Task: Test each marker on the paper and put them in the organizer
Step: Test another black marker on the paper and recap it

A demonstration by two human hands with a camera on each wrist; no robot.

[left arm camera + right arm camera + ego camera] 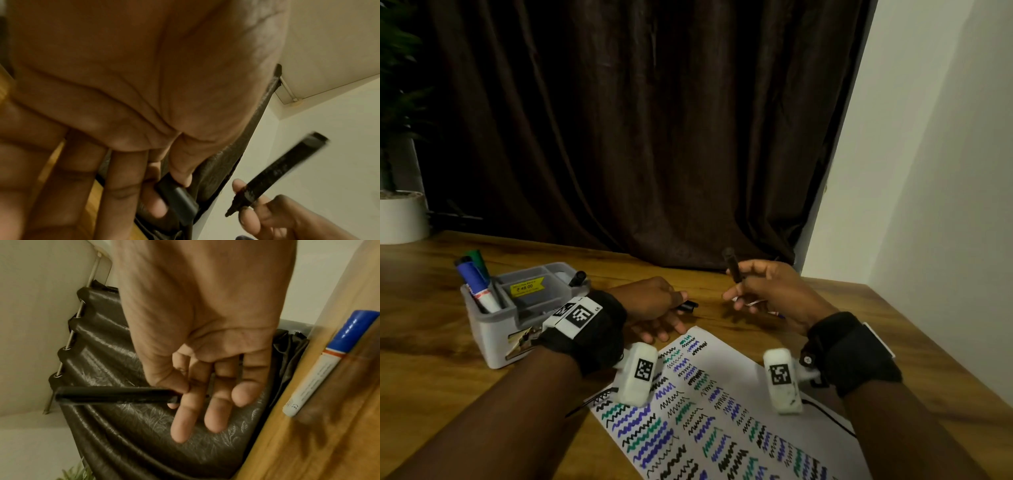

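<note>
My right hand [753,287] pinches an uncapped black marker [732,269] between thumb and forefinger, held upright above the table beyond the paper. In the right wrist view the black marker [115,396] sticks out to the left of the hand [205,337]. My left hand [654,303] holds the marker's black cap [687,306] low over the table; thumb and forefinger pinch the cap [176,193], and the marker [273,173] points its tip towards it. The paper [736,370], full of squiggles, lies in front of both hands. The grey organizer [496,339] stands at the left.
The organizer holds a blue-capped marker [474,281], a green one [477,258] and a black one [577,278]. Another blue-capped white marker [320,369] lies on the wooden table [876,325] under my right hand. A dark curtain hangs behind; a white wall stands at the right.
</note>
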